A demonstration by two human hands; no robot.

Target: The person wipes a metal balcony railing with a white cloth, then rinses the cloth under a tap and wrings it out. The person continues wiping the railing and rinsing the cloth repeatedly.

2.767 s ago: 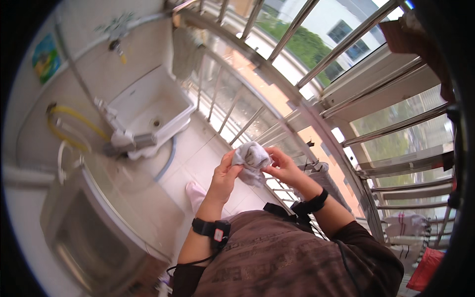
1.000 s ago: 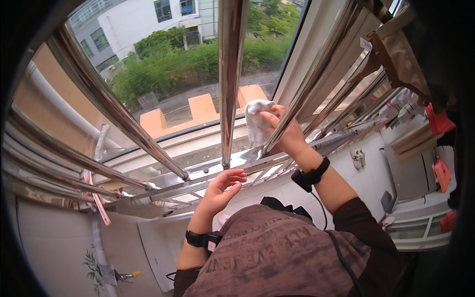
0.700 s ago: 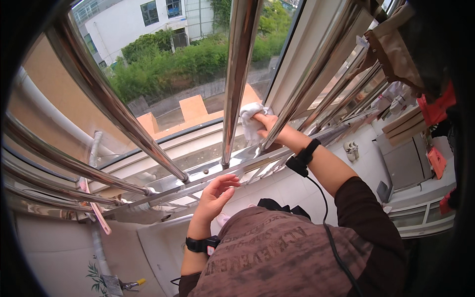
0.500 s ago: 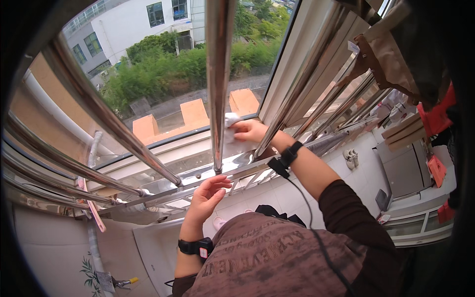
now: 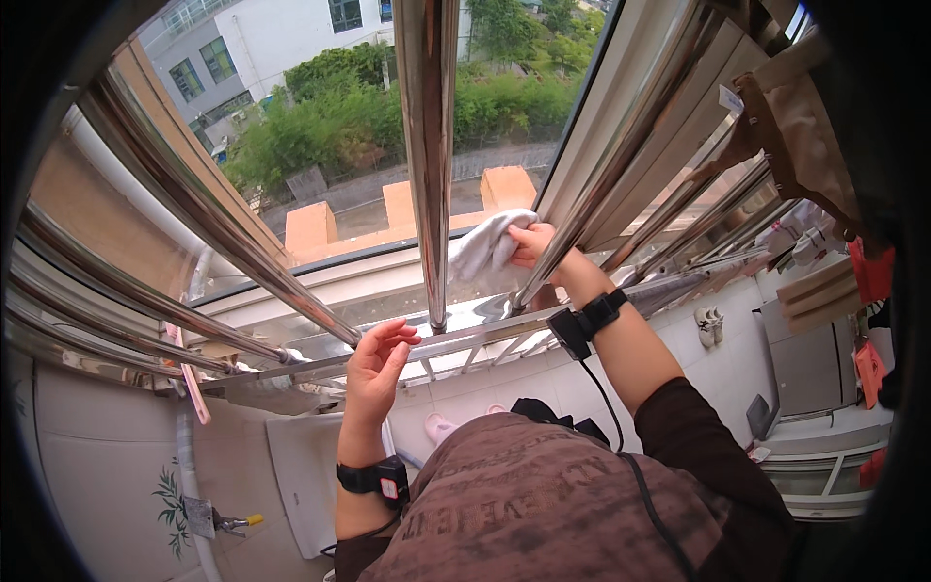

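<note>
A balcony with white tiled walls looks out through a grille of shiny metal bars [image 5: 427, 145] onto green bushes, a road and pale buildings. The bars fan up and away from a horizontal rail [image 5: 465, 339] that runs across the middle of the view, just inside the window ledge [image 5: 320, 281].

The right hand [image 5: 533, 244] reaches out between two bars, its fingers clenched around a crumpled grey cloth [image 5: 483, 244]. The cloth sits bunched against the hand on its left side, beyond the rail and over the ledge, between the upright middle bar and the slanted bar to its right. That slanted bar crosses just in front of the hand. A black band with a small box and a thin cable wraps the right wrist [image 5: 585, 320].

The left hand [image 5: 376, 364] is lower, near the rail and just left of the foot of the middle bar. It is released, fingers loosely curled with the palm turned to the right, holding nothing; whether the fingertips touch the rail cannot be told. A black watch with a red spot [image 5: 376, 477] sits on the left wrist.

At the right, a brown garment [image 5: 805, 126] hangs high up, and a white machine [image 5: 810, 359] stands against the wall. At the lower left a tap with a yellow handle [image 5: 228, 522] juts from the tiles.
</note>
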